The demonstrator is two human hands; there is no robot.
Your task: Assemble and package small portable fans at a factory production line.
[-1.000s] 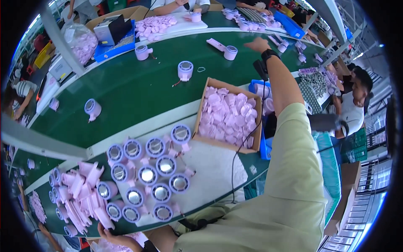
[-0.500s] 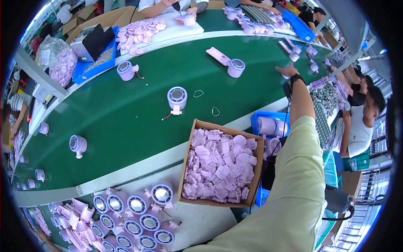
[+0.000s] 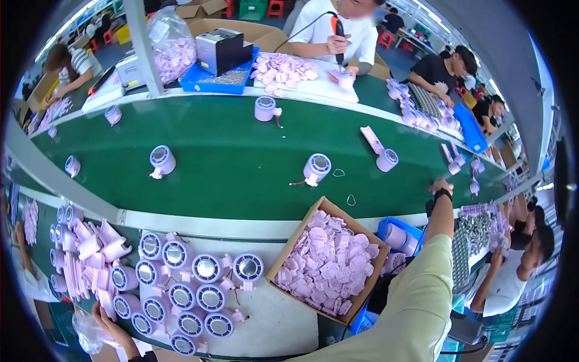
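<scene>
My right hand point(image 3: 442, 186) is stretched far out over the green conveyor belt point(image 3: 241, 175), a dark band round its wrist. Its fingers look curled over the belt surface, and whatever lies under them is hidden. Just left of it stands a lilac fan motor housing point(image 3: 387, 160) with a long open handle shell point(image 3: 371, 139) attached. More small lilac fan parts point(image 3: 454, 159) lie beyond the hand. Another round fan head point(image 3: 317, 166) with a short red wire sits nearer the belt's middle. My left hand is out of view.
A cardboard box point(image 3: 375, 269) of lilac plastic pieces and a blue bin point(image 3: 416, 232) stand beside my arm. Several fan heads point(image 3: 210, 297) fill the near left table. A co-worker's hand point(image 3: 107, 326) is there; across the belt another person holds a powered screwdriver point(image 3: 339, 39).
The view has swung, so the belt and box appear farther right and lower. My right hand stays over the same belt area; its outstretched digit now looks drawn in.
</scene>
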